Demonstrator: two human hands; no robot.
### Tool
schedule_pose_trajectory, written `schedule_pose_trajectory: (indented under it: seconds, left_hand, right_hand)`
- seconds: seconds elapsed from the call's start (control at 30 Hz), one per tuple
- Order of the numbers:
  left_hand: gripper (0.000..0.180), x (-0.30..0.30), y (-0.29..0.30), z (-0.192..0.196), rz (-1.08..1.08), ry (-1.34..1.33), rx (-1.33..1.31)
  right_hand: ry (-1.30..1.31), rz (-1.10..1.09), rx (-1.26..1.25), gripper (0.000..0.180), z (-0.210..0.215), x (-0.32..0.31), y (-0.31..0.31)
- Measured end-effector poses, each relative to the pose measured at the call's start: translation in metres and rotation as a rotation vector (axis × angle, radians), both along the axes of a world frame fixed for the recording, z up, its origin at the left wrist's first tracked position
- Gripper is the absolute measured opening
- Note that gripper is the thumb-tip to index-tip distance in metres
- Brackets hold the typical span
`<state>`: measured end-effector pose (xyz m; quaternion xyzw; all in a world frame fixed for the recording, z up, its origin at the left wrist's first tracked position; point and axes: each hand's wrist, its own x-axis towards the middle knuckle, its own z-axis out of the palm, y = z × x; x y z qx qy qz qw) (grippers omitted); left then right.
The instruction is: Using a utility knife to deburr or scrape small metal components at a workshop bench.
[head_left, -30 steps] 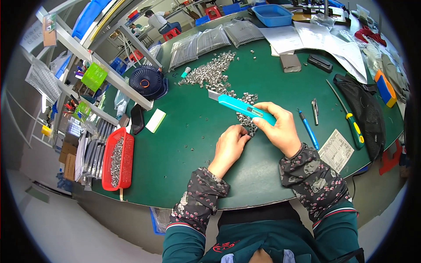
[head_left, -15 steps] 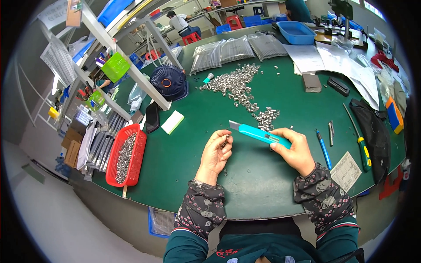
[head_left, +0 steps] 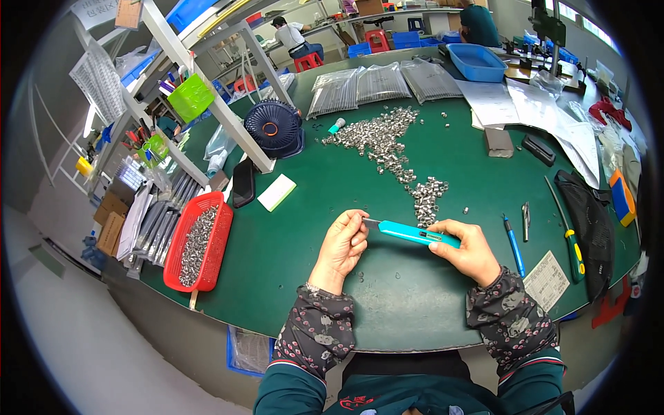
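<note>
Cutter (head_left: 403, 232) was turquoise, table (head_left: 311, 190) green, basket (head_left: 220, 238) red, metal rings (head_left: 377, 140) silver, sleeve covers (head_left: 319, 324) black with pink-and-grey print.

A dark blue fan (head_left: 272, 129) is placed on the green surface (head_left: 311, 190), behind a black phone (head_left: 243, 184). A blue tub (head_left: 476, 74) is set near the far edge, behind white papers (head_left: 488, 102). A green-and-yellow screwdriver (head_left: 573, 249) is laid beside a black mesh bag (head_left: 589, 232).

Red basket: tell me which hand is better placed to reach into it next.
Likely the left hand: it is closer to the red basket, while the right hand is farther and grips the turquoise knife. Whether the left holds anything is unclear.
</note>
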<state>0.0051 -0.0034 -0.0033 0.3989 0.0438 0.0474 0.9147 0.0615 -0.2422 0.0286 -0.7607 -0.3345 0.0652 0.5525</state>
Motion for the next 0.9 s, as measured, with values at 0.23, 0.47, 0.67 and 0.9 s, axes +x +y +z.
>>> schedule_pose_trajectory:
  seconds: [0.23, 0.47, 0.67, 0.9]
  left_hand:
    - [0.013, 0.0, -0.005, 0.006, 0.086, 0.042, 0.067]
    - [0.013, 0.001, -0.007, 0.009, 0.161, 0.039, 0.096]
    - [0.015, 0.002, -0.002, 0.0, 0.123, -0.013, 0.106]
    - [0.014, 0.001, -0.004, 0.002, 0.099, -0.021, 0.104]
  right_hand:
    - [-0.016, -0.117, 0.096, 0.029, 0.0, 0.0, 0.0]
    - [-0.061, -0.097, 0.031, 0.03, -0.006, 0.001, 0.0]
    - [-0.041, -0.066, 0.004, 0.03, -0.006, 0.0, 0.001]
    - [-0.036, -0.026, 0.018, 0.028, -0.004, -0.001, 0.0]
